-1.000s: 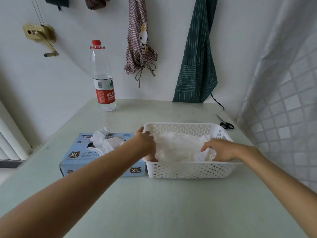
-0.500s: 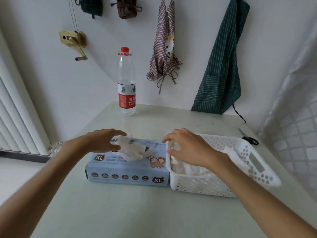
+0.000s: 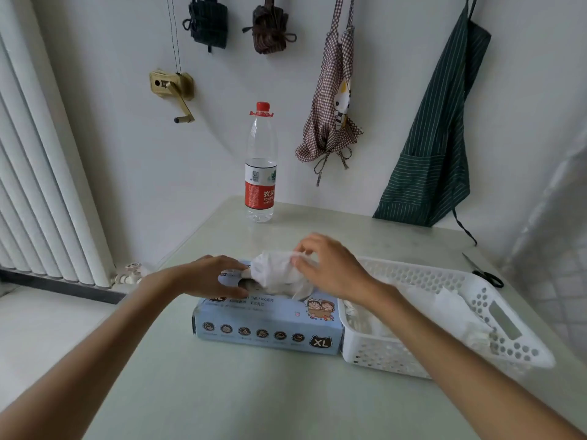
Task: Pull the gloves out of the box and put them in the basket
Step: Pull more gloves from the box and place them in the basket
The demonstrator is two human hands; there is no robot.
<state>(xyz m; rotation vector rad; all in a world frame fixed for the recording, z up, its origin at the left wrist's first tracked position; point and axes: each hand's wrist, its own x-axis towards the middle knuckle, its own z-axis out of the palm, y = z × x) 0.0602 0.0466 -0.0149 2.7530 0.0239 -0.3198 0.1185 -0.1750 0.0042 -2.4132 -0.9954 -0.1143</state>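
Gloves bunch up white out of the slot in the top of the blue box, and the right hand pinches the top of that bunch between thumb and curled fingers. The left hand lies flat on the box's left end, fingers straight, pressing it to the table. Just right of the box, touching it, the white basket holds more white gloves.

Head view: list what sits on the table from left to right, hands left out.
glove box → white basket → scissors. The water bottle stands farther back, above the box, so its place is unclear.
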